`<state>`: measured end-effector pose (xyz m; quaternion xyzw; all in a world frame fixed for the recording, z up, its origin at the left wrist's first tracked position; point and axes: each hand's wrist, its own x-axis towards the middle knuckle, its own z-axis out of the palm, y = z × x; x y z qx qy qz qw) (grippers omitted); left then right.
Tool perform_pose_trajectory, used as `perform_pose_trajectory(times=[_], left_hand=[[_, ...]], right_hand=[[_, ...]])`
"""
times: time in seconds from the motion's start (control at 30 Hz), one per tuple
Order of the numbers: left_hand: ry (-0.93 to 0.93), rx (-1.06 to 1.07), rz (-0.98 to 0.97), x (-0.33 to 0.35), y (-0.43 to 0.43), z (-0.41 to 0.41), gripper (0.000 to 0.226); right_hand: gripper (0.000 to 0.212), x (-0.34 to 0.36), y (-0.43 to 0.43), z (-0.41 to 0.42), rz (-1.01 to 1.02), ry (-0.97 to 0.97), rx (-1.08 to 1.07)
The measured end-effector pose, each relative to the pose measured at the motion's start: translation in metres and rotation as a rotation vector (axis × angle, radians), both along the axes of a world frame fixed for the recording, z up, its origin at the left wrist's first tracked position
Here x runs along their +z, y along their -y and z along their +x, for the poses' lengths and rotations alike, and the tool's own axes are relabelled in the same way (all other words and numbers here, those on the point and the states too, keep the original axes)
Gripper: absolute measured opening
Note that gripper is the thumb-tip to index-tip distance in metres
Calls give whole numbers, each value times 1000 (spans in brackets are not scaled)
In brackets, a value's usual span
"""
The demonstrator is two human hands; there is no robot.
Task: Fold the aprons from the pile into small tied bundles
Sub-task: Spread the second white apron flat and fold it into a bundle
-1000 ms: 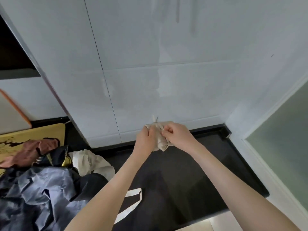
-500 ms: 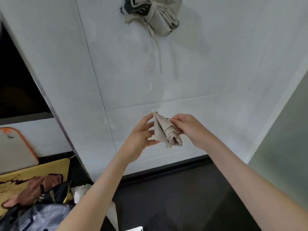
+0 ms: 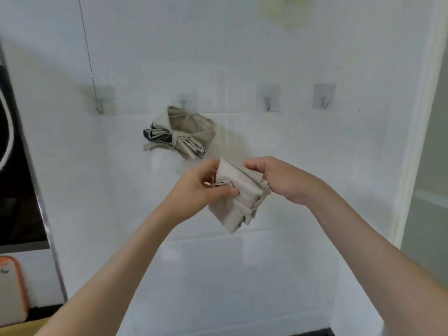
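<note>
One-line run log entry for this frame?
left hand: grips beige apron bundle | right hand: pinches its top | second bundle: hangs at wall hook

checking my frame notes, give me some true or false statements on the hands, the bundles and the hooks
1. The left hand and the right hand both grip the beige bundle. True.
2. The beige bundle lies on a counter. False: it is held up in the air before the tiled wall.
3. A second bundle hangs at a wall hook. True.
4. Every hook carries a bundle. False: the far-right hook and its neighbour are bare.
5. The second bundle is plain beige all over. False: it shows black print.
</note>
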<state>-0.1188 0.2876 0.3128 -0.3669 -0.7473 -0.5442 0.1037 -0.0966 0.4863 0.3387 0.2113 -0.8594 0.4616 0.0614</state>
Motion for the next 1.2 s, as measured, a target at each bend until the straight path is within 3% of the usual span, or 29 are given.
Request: perform_pose_trajectory(times=[0.2, 0.4, 0.5, 0.77, 0.87, 1.03, 1.2], left_hand=[[-23, 192, 309, 75, -40, -1, 19], [-126, 380, 250, 112, -93, -21, 22], [-131, 427, 239, 115, -116, -41, 25], [-124, 589, 296, 105, -141, -70, 30], [-112, 539, 334, 103, -142, -72, 27], [-80, 358, 439, 95, -133, -72, 18], [-98, 423, 450, 103, -129, -74, 22]], right_hand=[[19, 79, -26, -26, 56, -349, -52], [12, 108, -66, -57, -39, -527, -210], [25, 108, -77, -69, -90, -526, -260], [35, 112, -80, -96, -201, -469, -352], [37, 112, -83, -90, -96, -516, -305], [22, 117, -82, -80, 99, -643, -269], [20, 126, -75, -85, 128, -639, -250]])
